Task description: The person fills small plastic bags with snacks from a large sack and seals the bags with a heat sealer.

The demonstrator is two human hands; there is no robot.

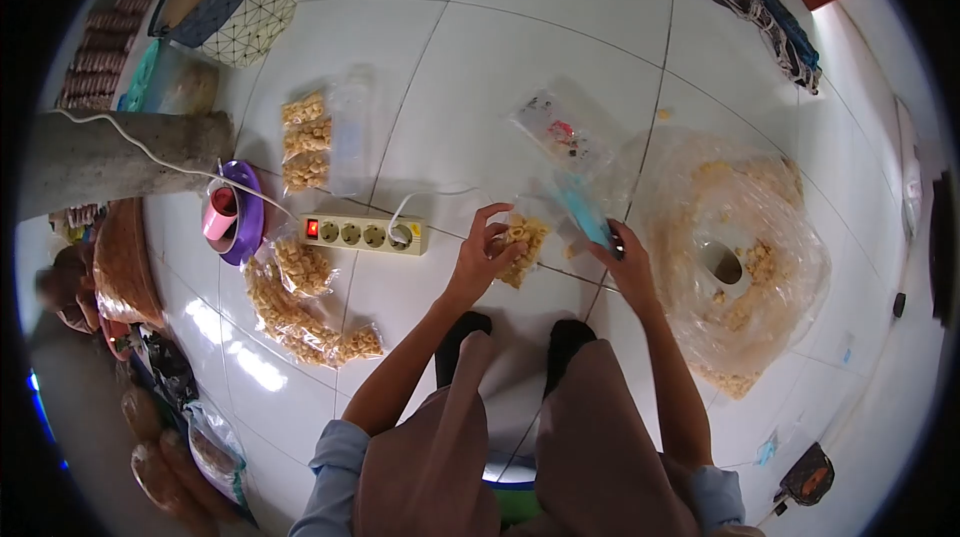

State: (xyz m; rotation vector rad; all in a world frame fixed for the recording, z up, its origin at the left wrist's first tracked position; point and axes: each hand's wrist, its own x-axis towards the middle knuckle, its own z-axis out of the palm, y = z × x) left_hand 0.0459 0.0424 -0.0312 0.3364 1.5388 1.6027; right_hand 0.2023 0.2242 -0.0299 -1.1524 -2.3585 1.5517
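golden snacks [529,234] in clear plastic [516,277]

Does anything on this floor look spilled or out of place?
One small tan piece, probably a snack crumb, lies loose on the white tiled floor, just outside the big clear plastic bag of snacks, so it looks spilled. Nothing else plainly stands out.

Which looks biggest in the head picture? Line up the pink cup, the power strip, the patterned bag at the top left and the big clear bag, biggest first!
1. Big clear bag
2. Patterned bag
3. Power strip
4. Pink cup
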